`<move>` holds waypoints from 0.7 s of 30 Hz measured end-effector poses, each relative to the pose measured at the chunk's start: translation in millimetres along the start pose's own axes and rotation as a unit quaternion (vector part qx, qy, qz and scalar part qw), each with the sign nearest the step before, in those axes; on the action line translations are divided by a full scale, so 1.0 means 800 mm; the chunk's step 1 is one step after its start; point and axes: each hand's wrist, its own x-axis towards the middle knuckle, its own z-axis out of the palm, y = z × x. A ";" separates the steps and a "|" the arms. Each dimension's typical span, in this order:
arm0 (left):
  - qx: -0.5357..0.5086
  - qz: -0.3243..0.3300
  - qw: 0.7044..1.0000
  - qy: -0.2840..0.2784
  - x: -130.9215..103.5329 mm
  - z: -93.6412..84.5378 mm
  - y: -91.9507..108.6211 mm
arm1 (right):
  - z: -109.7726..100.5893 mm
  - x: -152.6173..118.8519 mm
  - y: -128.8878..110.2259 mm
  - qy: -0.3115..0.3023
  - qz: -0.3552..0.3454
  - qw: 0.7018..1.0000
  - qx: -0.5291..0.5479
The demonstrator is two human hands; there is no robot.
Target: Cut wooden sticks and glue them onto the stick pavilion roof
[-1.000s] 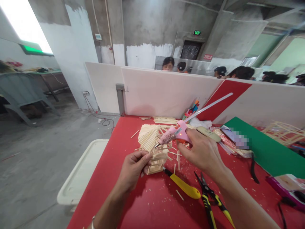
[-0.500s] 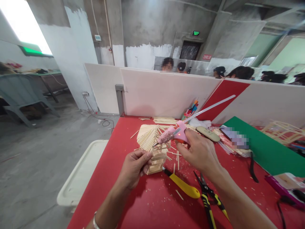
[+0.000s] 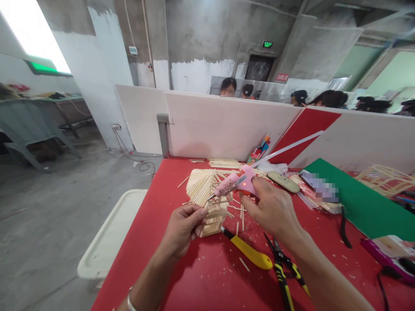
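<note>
A small house-like model of thin wooden sticks [image 3: 214, 221] stands on the red table, with a sloped roof of sticks [image 3: 201, 190]. My left hand [image 3: 186, 224] is closed in a pinch at the model's near left edge; the fingers partly hide what they grip. My right hand [image 3: 274, 203] is wrapped round a pink hot glue gun [image 3: 230, 182]. Its metal nozzle points down and left, at the roof edge just above my left fingertips. A long clear glue stick [image 3: 288, 149] sticks out of the gun's back. An orange-red light glows on its side.
A yellow-handled knife [image 3: 253, 254] and black-yellow pliers [image 3: 282, 263] lie nearby. Loose sticks [image 3: 223, 163] and a pen cup [image 3: 257, 153] are at the back. At right are a green board [image 3: 366, 203] and a stick frame [image 3: 387, 179]. White partitions [image 3: 227, 125] stand behind; people sit beyond.
Almost nothing differs. The glue gun and its glue stick have shifted very slightly; both hands keep their grip and place.
</note>
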 end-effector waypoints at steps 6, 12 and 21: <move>0.006 -0.009 1.000 -0.007 -0.002 -0.002 0.002 | 0.001 -0.001 -0.001 -0.002 -0.018 1.000 0.002; 0.014 -0.008 1.000 -0.023 -0.003 -0.007 -0.001 | 0.001 -0.003 -0.002 0.006 -0.048 0.999 0.001; 0.008 0.000 1.000 -0.023 -0.001 -0.008 -0.001 | -0.001 -0.005 -0.001 0.021 -0.062 0.998 -0.006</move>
